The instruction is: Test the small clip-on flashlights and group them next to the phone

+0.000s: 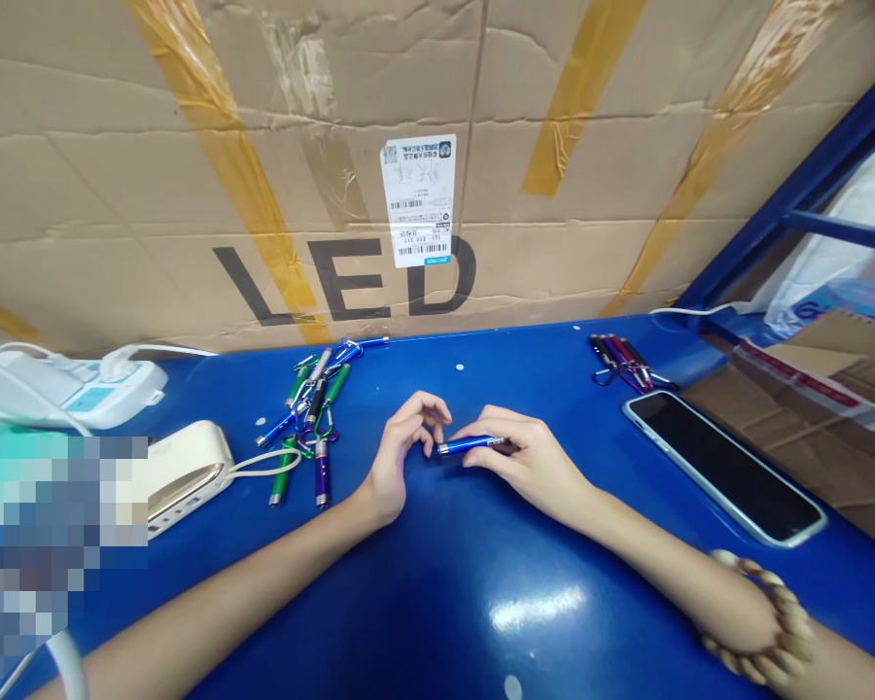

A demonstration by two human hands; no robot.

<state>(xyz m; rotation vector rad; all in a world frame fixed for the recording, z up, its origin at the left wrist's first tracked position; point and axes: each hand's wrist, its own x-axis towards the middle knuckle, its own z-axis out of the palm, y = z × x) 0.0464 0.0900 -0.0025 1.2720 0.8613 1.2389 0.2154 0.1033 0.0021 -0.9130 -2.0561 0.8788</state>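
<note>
Okay, right hand (526, 452) had its grip clamped on a slim blue metal tube with a silver end (468, 444), thumb on the near side, fingers on the far side, over the middle of a glossy blue surface (408, 603). Left hand (398, 457) had its grip apart: fingers loosely curled, nothing seen held. Its fingertips sat right by the silver end; touching or not, cannot tell. Tube lay roughly level between right thumb and fingers, silver end toward the surface's left edge, rear end partly hidden under the fingers. Pinch sat toward that rear end, likely so the silver end stuck out within the left hand's reach.

Loose tangled pile of green, blue, silver, black and purple metal tubes with carabiner clips (316, 399) lay toward the far left corner, near the left hand, probably for easy reach. Row of dark and red metal tubes with clips (625, 358) lay side by side toward the far right corner, neater, presumably grouped apart. Dark-screened phone in a pale case (725, 467) lay just beside that row, near the right edge, probably out of the hands' way. Cream power bank with a looped cable (200, 452) and white plastic power strip (121, 394) sat toward the left edge, likely set aside. Brown cardboard carton marked LED (153, 194) stood along the far edge.
</note>
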